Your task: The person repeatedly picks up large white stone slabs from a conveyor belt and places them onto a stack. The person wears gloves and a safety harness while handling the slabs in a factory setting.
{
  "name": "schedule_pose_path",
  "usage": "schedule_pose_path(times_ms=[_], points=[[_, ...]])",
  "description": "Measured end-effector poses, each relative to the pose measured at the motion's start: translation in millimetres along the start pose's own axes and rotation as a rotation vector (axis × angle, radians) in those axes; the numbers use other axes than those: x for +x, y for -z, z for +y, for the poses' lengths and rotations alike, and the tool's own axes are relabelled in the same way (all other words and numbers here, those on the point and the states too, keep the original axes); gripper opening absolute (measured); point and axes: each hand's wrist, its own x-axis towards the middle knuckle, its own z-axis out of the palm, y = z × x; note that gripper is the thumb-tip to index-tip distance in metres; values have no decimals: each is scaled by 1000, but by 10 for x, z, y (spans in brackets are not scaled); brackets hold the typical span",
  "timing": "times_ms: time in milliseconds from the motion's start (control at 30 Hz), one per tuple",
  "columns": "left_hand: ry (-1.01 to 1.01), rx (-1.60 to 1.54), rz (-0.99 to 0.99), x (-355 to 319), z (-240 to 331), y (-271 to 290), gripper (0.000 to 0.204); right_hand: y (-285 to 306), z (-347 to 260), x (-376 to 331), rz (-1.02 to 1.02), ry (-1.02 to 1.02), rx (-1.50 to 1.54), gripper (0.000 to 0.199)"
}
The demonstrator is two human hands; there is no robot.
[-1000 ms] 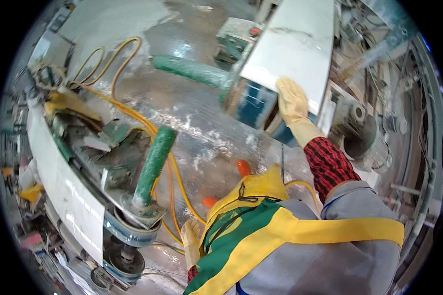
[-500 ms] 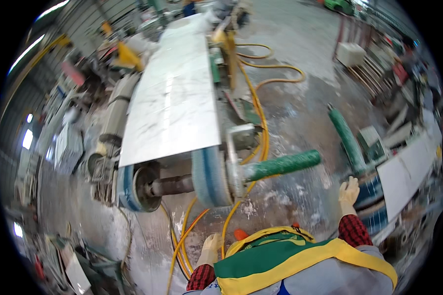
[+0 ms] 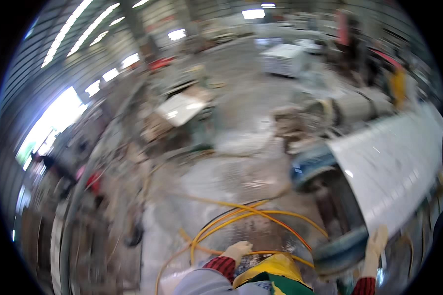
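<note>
My left hand, in a pale glove, hangs low in front of my body above the yellow hoses. Its fingers look loosely stretched, and nothing shows in them. My right hand, gloved alike, reaches up at the near corner of a white veined stone slab. Those fingers are extended at the slab's edge; blur hides whether they touch it. The slab lies on a belt conveyor with blue-striped belts and a roller between them.
Yellow and orange hoses loop over the wet floor ahead. A low stand bears a white slab piece. Farther back is a stack of pale slabs. A long rail and clutter line the left side, where a person bends.
My view has swung left, so the conveyor and slab now lie at my right. My right hand has come from the other conveyor to the slab's near corner.
</note>
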Motion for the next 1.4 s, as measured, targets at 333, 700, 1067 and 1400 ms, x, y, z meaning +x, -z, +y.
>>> schedule_pose_path(times_ms=[333,700,1067,1400], points=[[490,-434,213,-1178,198,-428,55,-15,-373,318,119,290,-226,39],[-120,304,192,-661,461,-358,32,30,-424,295,-147,5,-175,50],[-530,92,543,1106,3330,1033,37,44,-626,125,60,-55,-47,52],[-1127,482,222,2206,5262,1356,43,312,-1036,231,95,-239,-261,42]])
